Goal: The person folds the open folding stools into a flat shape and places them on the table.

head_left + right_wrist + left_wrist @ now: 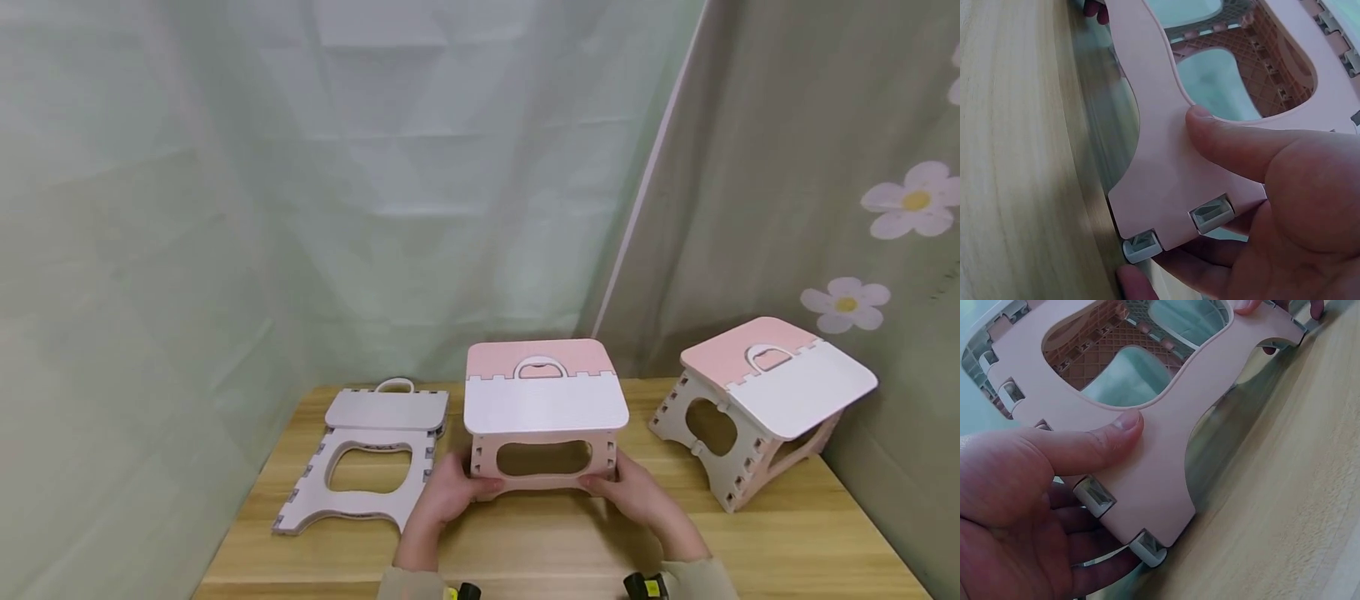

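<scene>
An unfolded pink and white folding step stool [546,408] stands at the middle of the table, its pink leg panel towards me. My left hand [448,490] grips the lower left leg, and the left wrist view shows its thumb [1100,445] across the pink panel with the fingers behind. On the other side my right hand [630,492] holds the lower right leg the same way, its thumb [1229,137] on the panel's face. Both hands are near the tabletop; whether the feet touch it I cannot tell.
To the left a white folding stool [375,475] lies folded flat on the wooden table [525,550]. A second unfolded pink and white stool [761,400] stands at the right, turned at an angle. Pale curtains [450,183] hang behind and beside the table.
</scene>
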Motion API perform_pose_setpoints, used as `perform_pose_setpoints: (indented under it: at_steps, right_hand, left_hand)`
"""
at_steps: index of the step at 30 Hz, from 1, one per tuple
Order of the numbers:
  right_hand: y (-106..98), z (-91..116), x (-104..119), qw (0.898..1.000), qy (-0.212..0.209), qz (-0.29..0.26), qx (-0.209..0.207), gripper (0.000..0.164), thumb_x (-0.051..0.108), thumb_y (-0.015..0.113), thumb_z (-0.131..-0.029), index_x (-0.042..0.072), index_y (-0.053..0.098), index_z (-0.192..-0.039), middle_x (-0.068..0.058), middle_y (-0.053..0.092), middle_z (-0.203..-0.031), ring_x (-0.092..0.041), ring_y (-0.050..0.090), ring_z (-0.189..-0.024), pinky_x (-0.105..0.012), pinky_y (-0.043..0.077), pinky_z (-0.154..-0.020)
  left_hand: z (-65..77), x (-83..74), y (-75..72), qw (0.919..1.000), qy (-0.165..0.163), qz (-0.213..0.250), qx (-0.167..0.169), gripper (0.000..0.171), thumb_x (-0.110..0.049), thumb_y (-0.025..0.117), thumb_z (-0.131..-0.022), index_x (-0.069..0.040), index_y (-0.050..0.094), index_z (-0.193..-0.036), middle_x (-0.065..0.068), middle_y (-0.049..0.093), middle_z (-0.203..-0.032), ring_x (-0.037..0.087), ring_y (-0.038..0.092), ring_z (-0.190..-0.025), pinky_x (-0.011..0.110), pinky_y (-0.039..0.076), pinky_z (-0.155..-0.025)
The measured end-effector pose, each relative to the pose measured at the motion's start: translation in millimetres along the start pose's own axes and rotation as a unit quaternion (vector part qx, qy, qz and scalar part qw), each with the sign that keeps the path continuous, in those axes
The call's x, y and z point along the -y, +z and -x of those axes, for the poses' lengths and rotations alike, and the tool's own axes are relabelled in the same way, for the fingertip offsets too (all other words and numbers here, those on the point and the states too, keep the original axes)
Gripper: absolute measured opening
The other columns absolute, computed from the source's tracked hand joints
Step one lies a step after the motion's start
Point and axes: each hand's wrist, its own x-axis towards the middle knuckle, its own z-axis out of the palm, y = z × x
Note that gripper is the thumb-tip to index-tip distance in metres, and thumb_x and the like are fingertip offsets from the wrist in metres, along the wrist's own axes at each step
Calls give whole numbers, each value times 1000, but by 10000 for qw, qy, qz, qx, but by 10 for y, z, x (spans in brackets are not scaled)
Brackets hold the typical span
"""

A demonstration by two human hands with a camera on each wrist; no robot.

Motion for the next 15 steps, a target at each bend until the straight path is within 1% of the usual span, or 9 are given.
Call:
perform_pose_setpoints:
  at_steps: [2,4,10,12,15]
  right_hand:
    - [-15,-13,-1,10000,11,29,-7,85,35,83,-95,-2,42,-159,-29,55,-152,-50,47,-143,-69,38,-113]
    - [-23,-20,0,10000,39,12,-13,86,35,84,-94,-2,43,-159,-29,55,-152,-49,47,-143,-69,37,-113]
    - [-17,-29,-17,9992,234,-283,-134,85,29,88,-89,-2,46,-156,-28,57,-149,-49,49,-140,-70,36,-113]
    - [-3,-32,-28,9991,264,-292,-165,83,28,89,-89,-1,48,-155,-27,59,-148,-48,51,-138,-70,37,-112]
    - [24,-43,-44,9991,277,-259,-175,77,28,89,-89,0,52,-151,-24,63,-142,-43,56,-132,-66,40,-110]
  left_hand:
    - [-18,-7,0,10000,36,59,57,61,-15,95,-80,6,66,-129,15,73,-120,25,66,-105,44,54,-93]
    - [-24,-16,-4,10000,43,23,74,62,-16,96,-79,7,66,-128,15,73,-118,25,66,-103,43,55,-92]
    - [-14,-46,-31,9998,89,-37,191,58,-18,96,-80,6,68,-125,13,74,-114,23,66,-98,40,56,-87]
    - [-4,-44,-39,9997,78,-122,179,58,-19,96,-80,6,69,-124,12,74,-113,23,66,-98,40,56,-87]
    - [10,-29,-48,9997,20,-244,59,58,-19,97,-78,5,69,-122,11,73,-110,22,66,-98,41,55,-87]
